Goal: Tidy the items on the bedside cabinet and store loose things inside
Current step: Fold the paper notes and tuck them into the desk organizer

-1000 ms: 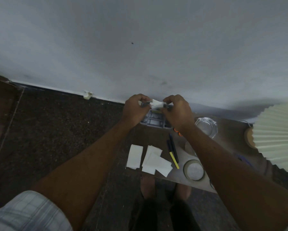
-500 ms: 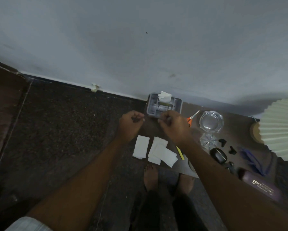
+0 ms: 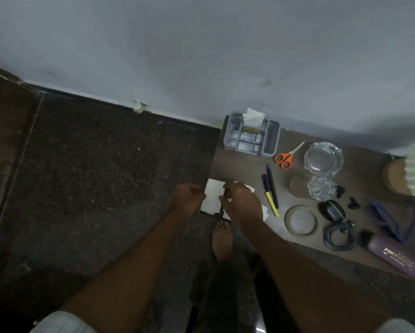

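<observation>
Brown cabinet top carries one grey tray by the wall with one folded paper in it, one pair of scissors and two pens. White paper slips lie at its front-left corner. Both hands have dropped from beside the tray onto the slips. The left hand is fisted at their edge, and the right hand has bent fingers over them, grip unclear.

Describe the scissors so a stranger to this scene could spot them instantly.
Start at the wooden cabinet top against the wall. Between the grey compartment organizer and the clear glass ashtray lie the scissors. Theirs are the only orange handles there.
</observation>
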A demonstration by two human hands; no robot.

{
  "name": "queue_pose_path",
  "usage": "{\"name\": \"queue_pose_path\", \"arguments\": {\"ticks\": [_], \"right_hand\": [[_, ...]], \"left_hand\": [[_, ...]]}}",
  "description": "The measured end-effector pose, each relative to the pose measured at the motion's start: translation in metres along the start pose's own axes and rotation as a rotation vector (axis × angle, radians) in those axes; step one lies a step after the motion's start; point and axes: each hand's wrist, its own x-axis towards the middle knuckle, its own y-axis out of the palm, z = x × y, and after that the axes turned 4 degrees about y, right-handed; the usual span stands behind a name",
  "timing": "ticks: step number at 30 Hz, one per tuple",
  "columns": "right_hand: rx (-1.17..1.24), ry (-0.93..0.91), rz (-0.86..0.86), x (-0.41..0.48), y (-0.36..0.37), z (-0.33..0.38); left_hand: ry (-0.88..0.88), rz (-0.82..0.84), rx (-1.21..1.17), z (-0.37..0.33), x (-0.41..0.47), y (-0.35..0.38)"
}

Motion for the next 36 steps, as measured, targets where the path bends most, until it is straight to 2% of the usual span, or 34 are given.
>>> {"name": "queue_pose_path", "arguments": {"ticks": [8,14,23,30,36], "right_hand": [[-0.123,0.062,0.073,0.008,0.028,0.003],[-0.098,0.082,0.0,0.017,0.032,0.017],[-0.038,0.065,0.033,0.024,0.017,0.021],[0.196,0.066,-0.006,0.024,-0.016,0.012],[0.541,0.162,0.141,0.027,-0.043,0.01]], "left_hand": [[-0.023,0.063,-0.056,0.005,0.005,0.003],[-0.012,0.069,-0.048,-0.001,0.012,-0.003],[0.032,0.058,-0.122,-0.009,0.019,-0.013],[-0.037,0.125,-0.467,-0.028,0.012,-0.015],[-0.051,0.195,-0.706,-0.05,0.004,-0.016]]}}
